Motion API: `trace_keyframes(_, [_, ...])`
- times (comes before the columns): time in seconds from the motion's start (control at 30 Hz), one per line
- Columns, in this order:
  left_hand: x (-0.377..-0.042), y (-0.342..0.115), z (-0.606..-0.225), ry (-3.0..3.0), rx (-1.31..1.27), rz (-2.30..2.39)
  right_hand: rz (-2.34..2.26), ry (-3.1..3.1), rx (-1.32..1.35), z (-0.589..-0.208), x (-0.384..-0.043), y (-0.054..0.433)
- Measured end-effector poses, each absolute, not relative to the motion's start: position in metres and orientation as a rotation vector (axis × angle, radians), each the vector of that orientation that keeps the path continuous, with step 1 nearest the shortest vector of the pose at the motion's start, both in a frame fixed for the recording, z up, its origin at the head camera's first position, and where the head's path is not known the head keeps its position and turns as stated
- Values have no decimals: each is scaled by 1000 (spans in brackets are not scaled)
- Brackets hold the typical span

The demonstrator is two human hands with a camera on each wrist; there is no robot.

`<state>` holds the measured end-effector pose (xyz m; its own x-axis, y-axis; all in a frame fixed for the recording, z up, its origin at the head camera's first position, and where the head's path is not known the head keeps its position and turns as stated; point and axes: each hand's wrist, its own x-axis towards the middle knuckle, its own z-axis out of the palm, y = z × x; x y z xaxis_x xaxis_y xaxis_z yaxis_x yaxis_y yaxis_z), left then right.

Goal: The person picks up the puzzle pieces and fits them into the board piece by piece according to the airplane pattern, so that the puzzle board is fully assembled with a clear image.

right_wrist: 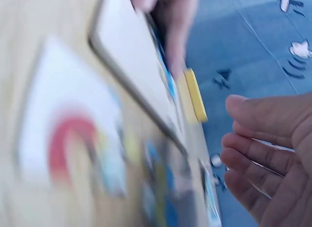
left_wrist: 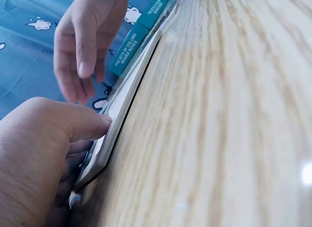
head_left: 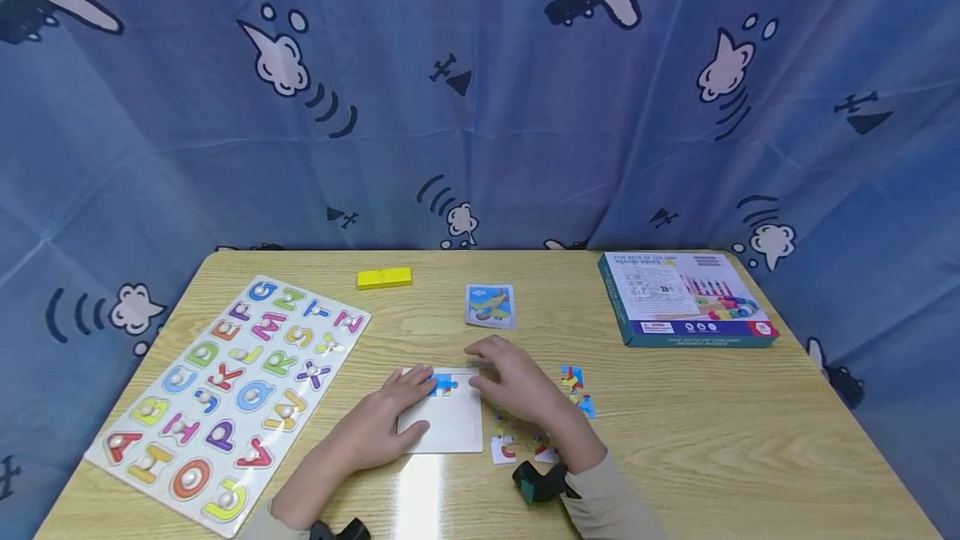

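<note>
My left hand (head_left: 378,425) rests on a white puzzle tray (head_left: 454,432), its fingers flat over the upper left corner and its thumb lying across the left edge. Beside those fingertips, joined blue jigsaw pieces (head_left: 446,382) lie along the tray's top edge, partly covered by the hand. My right hand (head_left: 517,382) hovers above the tray's right side with relaxed fingers; between thumb and fingers the right wrist view shows nothing. Under and around the right forearm are several loose jigsaw pieces (head_left: 504,450), one with a red arc (right_wrist: 56,154), blurred in the right wrist view.
Behind the tray lies a picture card (head_left: 491,307) of an airplane. A yellow block (head_left: 384,277) sits at the back. An alphabet peg board (head_left: 247,390) fills the left side, and a beaded-boxes carton (head_left: 686,300) stands back right. A blue curtain (head_left: 480,107) hangs behind the table.
</note>
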<state>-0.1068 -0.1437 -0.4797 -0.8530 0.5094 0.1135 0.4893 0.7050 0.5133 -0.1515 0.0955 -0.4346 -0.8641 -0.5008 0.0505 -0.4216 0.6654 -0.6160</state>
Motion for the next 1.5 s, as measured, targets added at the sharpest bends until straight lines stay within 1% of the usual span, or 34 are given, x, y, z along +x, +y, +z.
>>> trace_keyframes(0.17, [-106, -143, -480, 2843, 826, 863, -1009, 2801, -634, -431, -154, 130])
trace_keyframes(0.4, [-106, -143, -481, 2843, 823, 863, -994, 2846, -545, -437, -156, 182])
trace_keyframes(0.53, [-106, -143, -480, 2845, 829, 873, -1022, 2843, -483, -443, -155, 204])
trace_keyframes(0.67, [-107, -143, -481, 2848, 841, 894, -1051, 2819, -476, -449, -154, 220])
trace_keyframes(0.9, [-107, -142, -482, 2846, 835, 891, -1103, 2780, -490, -456, -155, 232])
trace_keyframes(1.5, [-107, -144, -483, 2868, 867, 908, -1101, 2796, -532, -469, -160, 236])
